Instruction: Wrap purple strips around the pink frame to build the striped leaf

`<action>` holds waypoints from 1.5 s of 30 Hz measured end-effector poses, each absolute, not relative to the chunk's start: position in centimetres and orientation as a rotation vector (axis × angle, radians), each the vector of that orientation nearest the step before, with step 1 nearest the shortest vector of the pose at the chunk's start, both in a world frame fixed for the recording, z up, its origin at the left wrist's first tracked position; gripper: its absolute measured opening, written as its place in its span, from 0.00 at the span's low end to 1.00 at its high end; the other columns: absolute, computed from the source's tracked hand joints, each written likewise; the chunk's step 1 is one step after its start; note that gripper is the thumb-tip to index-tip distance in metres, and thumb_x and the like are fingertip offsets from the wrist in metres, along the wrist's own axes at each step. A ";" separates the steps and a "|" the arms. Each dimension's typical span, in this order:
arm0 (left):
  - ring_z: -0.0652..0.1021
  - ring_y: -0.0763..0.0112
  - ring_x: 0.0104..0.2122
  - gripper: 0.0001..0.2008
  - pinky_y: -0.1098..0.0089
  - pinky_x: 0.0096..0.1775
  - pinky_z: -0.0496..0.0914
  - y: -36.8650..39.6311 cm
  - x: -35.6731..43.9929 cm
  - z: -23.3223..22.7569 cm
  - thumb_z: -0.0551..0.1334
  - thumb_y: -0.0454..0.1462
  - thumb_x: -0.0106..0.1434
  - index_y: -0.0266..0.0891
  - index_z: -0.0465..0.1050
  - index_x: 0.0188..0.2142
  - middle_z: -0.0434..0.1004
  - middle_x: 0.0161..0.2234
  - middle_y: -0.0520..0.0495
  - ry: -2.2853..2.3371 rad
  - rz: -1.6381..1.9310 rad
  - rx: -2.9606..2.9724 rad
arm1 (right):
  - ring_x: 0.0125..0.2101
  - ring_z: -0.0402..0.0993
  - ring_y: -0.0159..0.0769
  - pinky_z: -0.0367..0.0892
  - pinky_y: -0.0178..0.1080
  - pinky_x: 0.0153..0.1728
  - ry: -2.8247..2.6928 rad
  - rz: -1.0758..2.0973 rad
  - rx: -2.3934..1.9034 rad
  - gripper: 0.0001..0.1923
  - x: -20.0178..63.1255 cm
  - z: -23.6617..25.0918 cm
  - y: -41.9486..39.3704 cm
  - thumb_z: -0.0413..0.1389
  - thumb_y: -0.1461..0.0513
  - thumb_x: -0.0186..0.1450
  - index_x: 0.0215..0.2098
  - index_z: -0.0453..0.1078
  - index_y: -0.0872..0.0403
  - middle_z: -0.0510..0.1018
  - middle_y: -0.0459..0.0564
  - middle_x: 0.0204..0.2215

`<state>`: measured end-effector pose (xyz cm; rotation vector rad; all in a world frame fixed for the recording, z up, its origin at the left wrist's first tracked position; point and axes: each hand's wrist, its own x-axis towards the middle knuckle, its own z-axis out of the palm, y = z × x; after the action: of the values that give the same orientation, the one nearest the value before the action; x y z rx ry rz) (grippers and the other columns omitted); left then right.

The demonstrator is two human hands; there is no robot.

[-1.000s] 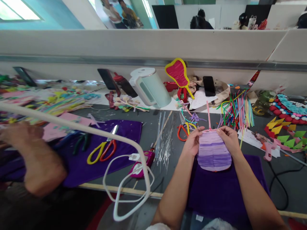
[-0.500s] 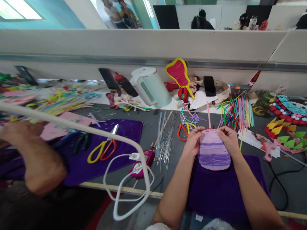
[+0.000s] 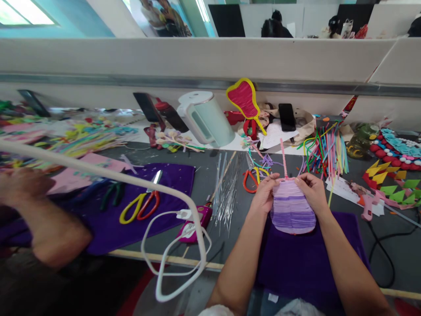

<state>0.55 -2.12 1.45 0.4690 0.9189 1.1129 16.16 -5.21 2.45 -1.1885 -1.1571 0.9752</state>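
A small fan-shaped piece point(image 3: 292, 206) wrapped in bands of light and dark purple hangs from both my hands, its pink twisted stem point(image 3: 283, 159) pointing away from me. My left hand point(image 3: 265, 193) pinches its upper left corner between thumb and fingers. At the upper right corner, my right hand point(image 3: 311, 188) is closed on the edge in the same way. Beneath the piece lies a dark purple cloth point(image 3: 305, 263). Scissors with red and yellow handles point(image 3: 251, 180) rest just beyond my left hand, partly among purple pipe cleaners point(image 3: 268, 161).
Silver wire strands point(image 3: 227, 193), a magenta power strip point(image 3: 196, 226) and a looping white cable point(image 3: 177, 193) lie to the left. Another person's arm point(image 3: 55, 224) is at far left, near larger scissors point(image 3: 144, 202). A kettle point(image 3: 210, 120) stands behind; a pink glue gun point(image 3: 370, 204) sits right.
Almost nothing differs; both my hands keep their hold on the purple piece. At far left, the other person's hand has shifted slightly.
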 end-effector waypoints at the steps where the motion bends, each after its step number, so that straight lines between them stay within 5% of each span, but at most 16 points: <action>1: 0.76 0.72 0.24 0.20 0.73 0.29 0.67 -2.1 0.6 1.4 0.67 0.28 0.39 0.35 0.72 0.36 0.79 0.27 0.48 0.911 1.113 0.460 | 0.23 0.62 0.29 0.59 0.34 0.26 -1.161 0.974 -1.187 0.11 16.1 2.4 -5.2 0.59 0.55 0.57 0.26 0.70 0.54 0.71 0.43 0.21; 11: 0.75 0.71 0.26 0.21 0.71 0.32 0.67 -2.0 0.6 0.8 0.65 0.27 0.37 0.36 0.72 0.35 0.79 0.26 0.49 0.877 1.115 0.365 | 0.23 0.63 0.29 0.59 0.34 0.26 -1.178 0.967 -1.194 0.11 16.2 1.7 -5.0 0.59 0.55 0.57 0.27 0.70 0.55 0.71 0.44 0.22; 23: 0.73 0.76 0.24 0.13 0.75 0.27 0.61 -2.5 0.9 1.8 0.68 0.36 0.47 0.37 0.74 0.34 0.77 0.25 0.51 1.006 1.301 0.713 | 0.22 0.62 0.28 0.57 0.33 0.24 -1.089 0.971 -1.193 0.10 16.7 1.5 -4.8 0.60 0.55 0.57 0.27 0.71 0.55 0.71 0.43 0.21; 34: 0.74 0.75 0.24 0.15 0.74 0.29 0.65 -1.6 0.4 1.1 0.71 0.35 0.44 0.33 0.78 0.34 0.79 0.28 0.47 0.769 1.009 0.544 | 0.21 0.61 0.27 0.56 0.33 0.24 -0.888 1.168 -1.104 0.12 17.3 1.4 -4.4 0.62 0.54 0.54 0.26 0.71 0.54 0.72 0.42 0.20; 45: 0.69 0.79 0.20 0.10 0.75 0.24 0.60 -1.6 0.4 0.5 0.70 0.32 0.43 0.33 0.76 0.28 0.73 0.20 0.54 0.759 0.998 0.426 | 0.20 0.58 0.27 0.54 0.33 0.23 -0.942 1.152 -1.108 0.14 17.6 1.1 -4.2 0.64 0.53 0.52 0.24 0.70 0.54 0.68 0.41 0.19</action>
<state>0.41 -1.56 0.51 0.4259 0.7586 0.9982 17.59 -4.25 1.07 -1.1076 -0.9421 1.1518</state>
